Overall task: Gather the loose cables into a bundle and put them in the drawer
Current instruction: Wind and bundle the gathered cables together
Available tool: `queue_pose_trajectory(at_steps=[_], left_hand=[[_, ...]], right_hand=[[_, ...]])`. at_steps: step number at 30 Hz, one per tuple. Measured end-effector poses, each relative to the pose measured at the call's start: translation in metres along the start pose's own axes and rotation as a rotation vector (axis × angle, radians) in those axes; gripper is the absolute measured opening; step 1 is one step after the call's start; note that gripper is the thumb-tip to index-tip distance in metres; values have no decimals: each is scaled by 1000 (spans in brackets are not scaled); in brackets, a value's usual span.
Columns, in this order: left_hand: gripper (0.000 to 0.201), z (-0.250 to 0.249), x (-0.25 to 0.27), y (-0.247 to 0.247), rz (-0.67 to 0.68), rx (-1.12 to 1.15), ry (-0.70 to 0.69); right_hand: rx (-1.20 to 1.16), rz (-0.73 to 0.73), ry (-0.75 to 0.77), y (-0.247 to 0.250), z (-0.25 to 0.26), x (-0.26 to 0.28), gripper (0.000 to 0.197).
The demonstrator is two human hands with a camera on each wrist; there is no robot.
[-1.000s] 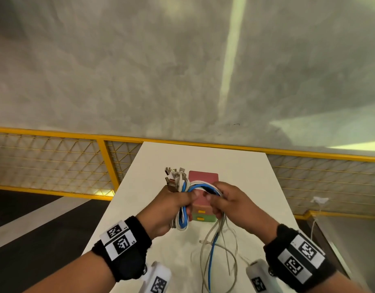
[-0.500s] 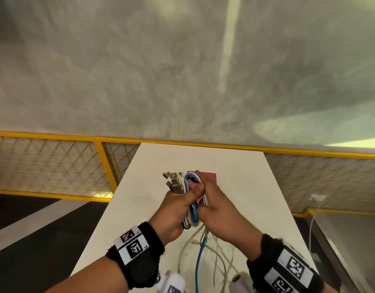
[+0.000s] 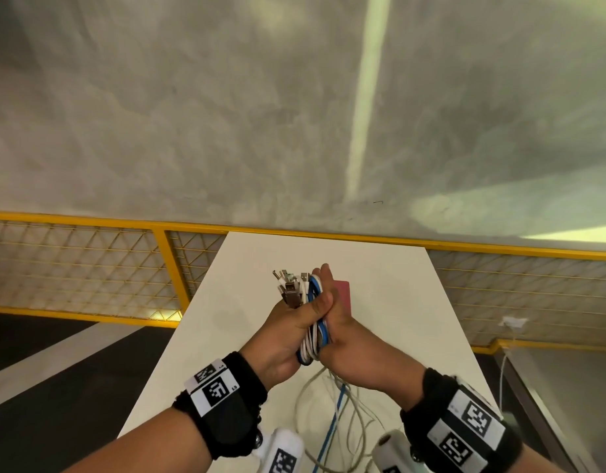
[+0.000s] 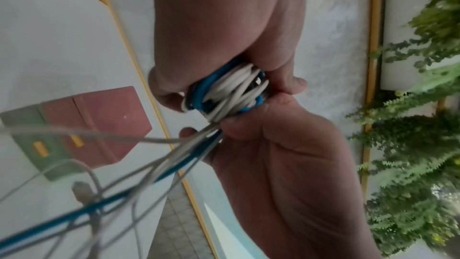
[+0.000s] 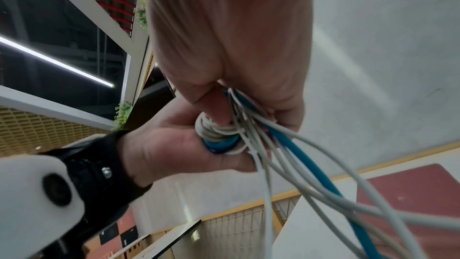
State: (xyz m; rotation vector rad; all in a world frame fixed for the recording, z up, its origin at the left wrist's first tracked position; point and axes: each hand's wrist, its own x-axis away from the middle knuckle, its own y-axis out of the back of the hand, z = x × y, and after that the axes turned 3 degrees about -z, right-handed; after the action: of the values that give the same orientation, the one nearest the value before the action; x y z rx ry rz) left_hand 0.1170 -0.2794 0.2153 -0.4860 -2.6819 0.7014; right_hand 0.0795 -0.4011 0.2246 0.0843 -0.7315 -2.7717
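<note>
Nearest the camera, loose tails of white and blue cable (image 3: pixel 335 414) are trailing down from the hands onto the near end of the white worktop (image 3: pixel 397 302), lying slack and tangled between the two wrists. Just above those tails, the left hand (image 3: pixel 287 332) is wrapping its fingers and thumb around the coiled bundle (image 3: pixel 313 322) of white and blue loops, holding it upright above the worktop. The right hand (image 3: pixel 349 339) is pressing against the same bundle from the other side, its fingers closing around the strands where they are leaving the coil, so both hands are clamped together on the cables. In the left wrist view the coil (image 4: pixel 231 94) is sitting squeezed between the two palms. Metal plug ends (image 3: pixel 289 285) are sticking up out of the top of the bundle, just beyond the left thumb. Behind the bundle, mostly hidden by the right hand, a small drawer box (image 4: pixel 99 125) is standing on the worktop; it seems to be pink on top with a green tier below, and its drawers appear to be closed, though blur is making this uncertain. Beyond the worktop's far edge, a yellow mesh railing (image 3: pixel 90 268) is running across before a grey wall.
</note>
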Motion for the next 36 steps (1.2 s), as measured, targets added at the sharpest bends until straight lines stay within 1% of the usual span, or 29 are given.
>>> queue_pose_trajectory(at_steps=[2,4,6,8,9,11,13,16,18,20,21,22,24,25,26,27,28,30,31,32,33,34,35,36], left_hand=[[43,-6,-2,-2,2,-23,-29],[42,-15,-4,-4,-2,-68,-69],[28,-20,-5,-8,-7,-120,-104],[16,-22,-5,-10,-19,-189,-129],[16,-21,-4,-10,-20,-219,-137],[24,-18,-3,-9,-16,-254,-126],[22,-15,-1,-8,-39,-246,-112],[18,-11,-1,-8,-127,-232,-168],[17,-9,-3,-7,-174,-259,-220],[17,-10,-5,-8,-186,-306,-273],[17,-11,-5,-10,-180,-322,-300],[17,-14,-6,-11,-183,-334,-327],[7,-24,-12,-10,-254,-304,-368],[2,-32,-16,-7,-302,-247,-374],[2,-40,-20,-3,-342,-184,-378],[3,-48,-24,1,-368,-128,-386],[3,-55,-27,4,-377,-87,-397],[5,-63,-31,8,-367,-26,-421],[7,-64,-32,6,-355,-3,-423],[8,-63,-32,3,-342,12,-417],[8,-60,-31,1,-329,27,-409],[7,-58,-30,-2,-321,38,-399],[7,-55,-30,-3,-318,47,-388],[8,-54,-29,-4,-318,57,-374]], right_hand=[[-79,-41,22,0,1,3,111],[-111,-89,48,0,2,4,117],[-97,-119,67,2,5,3,119],[-18,-134,58,5,11,2,118],[24,-132,44,7,12,1,118],[75,-99,27,12,15,-2,120],[111,-54,19,13,14,-5,122],[153,-25,-14,10,14,-7,118],[148,-41,-35,7,14,-7,114],[136,-68,-47,3,16,-7,108],[126,-100,-47,1,15,-8,108],[124,-157,-15,-1,13,-8,109],[100,-344,73,-2,3,-7,110],[45,-452,61,1,-1,-4,108],[0,-539,30,5,-6,0,102],[-13,-575,-20,8,-9,5,92],[0,-547,-92,10,-13,10,76],[-78,-361,-257,5,-20,15,43],[-176,-267,-328,-1,-22,16,35],[-268,-197,-384,-7,-26,16,35],[-341,-155,-428,-13,-29,14,39],[-390,-149,-453,-17,-31,12,42],[-416,-176,-459,-20,-33,9,41],[-388,-229,-452,-22,-35,5,39]])
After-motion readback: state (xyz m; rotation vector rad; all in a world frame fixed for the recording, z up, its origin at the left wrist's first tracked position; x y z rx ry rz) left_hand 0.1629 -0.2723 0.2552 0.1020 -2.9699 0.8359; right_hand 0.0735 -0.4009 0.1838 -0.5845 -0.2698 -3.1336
